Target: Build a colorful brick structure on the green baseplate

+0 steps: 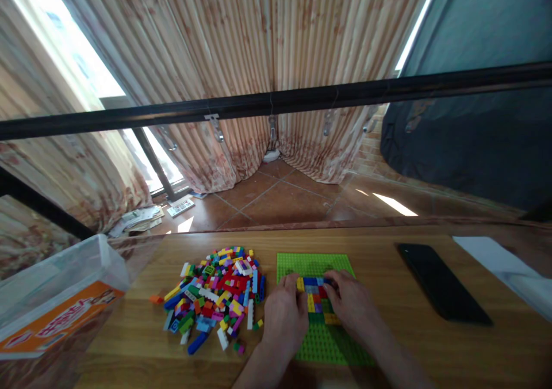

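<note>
A green studded baseplate (319, 349) lies on the wooden table before me. On its upper middle sits a patchwork of coloured building bricks (318, 298) in blue, red, yellow, purple and green. My left hand (285, 309) grips the left side of the patchwork, its curled fingers by a yellow brick (300, 284) at the upper left corner. At the upper right corner, my right hand (352, 297) has thumb and fingers closed about a dark blue brick, which is mostly hidden. Both hands rest over the plate and cover parts of it.
A heap of loose bricks (215, 291) spreads over the table (138, 334) to the left. A clear plastic box (64, 285) with an orange label stands beyond the left edge. On the right lie a black phone-like slab (442, 282) and white paper (500, 262). A dark bar (259, 102) crosses behind.
</note>
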Available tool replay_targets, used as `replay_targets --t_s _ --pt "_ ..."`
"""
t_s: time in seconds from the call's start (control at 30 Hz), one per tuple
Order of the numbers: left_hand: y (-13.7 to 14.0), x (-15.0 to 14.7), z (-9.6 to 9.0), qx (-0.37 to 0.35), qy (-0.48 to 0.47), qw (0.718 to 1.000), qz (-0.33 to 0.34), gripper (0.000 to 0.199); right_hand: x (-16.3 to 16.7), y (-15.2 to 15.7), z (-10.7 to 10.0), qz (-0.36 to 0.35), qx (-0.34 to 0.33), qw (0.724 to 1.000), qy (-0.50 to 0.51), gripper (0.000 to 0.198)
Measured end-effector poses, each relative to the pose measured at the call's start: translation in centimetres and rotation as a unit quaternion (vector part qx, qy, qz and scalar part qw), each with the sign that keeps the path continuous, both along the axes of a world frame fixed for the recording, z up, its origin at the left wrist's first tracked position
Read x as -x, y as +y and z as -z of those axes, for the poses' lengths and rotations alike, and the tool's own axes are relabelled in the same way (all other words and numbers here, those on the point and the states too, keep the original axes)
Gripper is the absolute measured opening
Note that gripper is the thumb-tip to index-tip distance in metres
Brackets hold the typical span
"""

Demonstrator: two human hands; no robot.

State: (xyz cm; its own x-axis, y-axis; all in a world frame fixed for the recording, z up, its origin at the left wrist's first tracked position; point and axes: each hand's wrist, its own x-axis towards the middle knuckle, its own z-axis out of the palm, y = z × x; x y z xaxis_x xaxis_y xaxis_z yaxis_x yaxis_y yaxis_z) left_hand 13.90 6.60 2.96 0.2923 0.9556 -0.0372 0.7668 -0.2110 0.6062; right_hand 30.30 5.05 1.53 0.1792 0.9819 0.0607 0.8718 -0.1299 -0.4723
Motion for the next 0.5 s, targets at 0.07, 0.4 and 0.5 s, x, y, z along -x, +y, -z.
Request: replay_targets --t_s 0.07,0.4,0.5 --pt "-0.06 0.00 -0.18 0.007 0.005 1.000 0.000 0.038 0.03 -0.01 0.12 -0.006 -0.006 1.000 -0.013 0.023" --pt "-0.46 -0.15 -0.51 0.002 0.020 1.000 0.014 0.035 -0.21 0.09 0.55 -0.018 -0.009 0.999 -0.046 0.026" --pt "-0.50 -0.03 -0.77 0.005 0.014 1.000 0.018 0.033 -0.33 -0.03 0.69 -0.026 -0.018 0.999 -0.042 0.030"
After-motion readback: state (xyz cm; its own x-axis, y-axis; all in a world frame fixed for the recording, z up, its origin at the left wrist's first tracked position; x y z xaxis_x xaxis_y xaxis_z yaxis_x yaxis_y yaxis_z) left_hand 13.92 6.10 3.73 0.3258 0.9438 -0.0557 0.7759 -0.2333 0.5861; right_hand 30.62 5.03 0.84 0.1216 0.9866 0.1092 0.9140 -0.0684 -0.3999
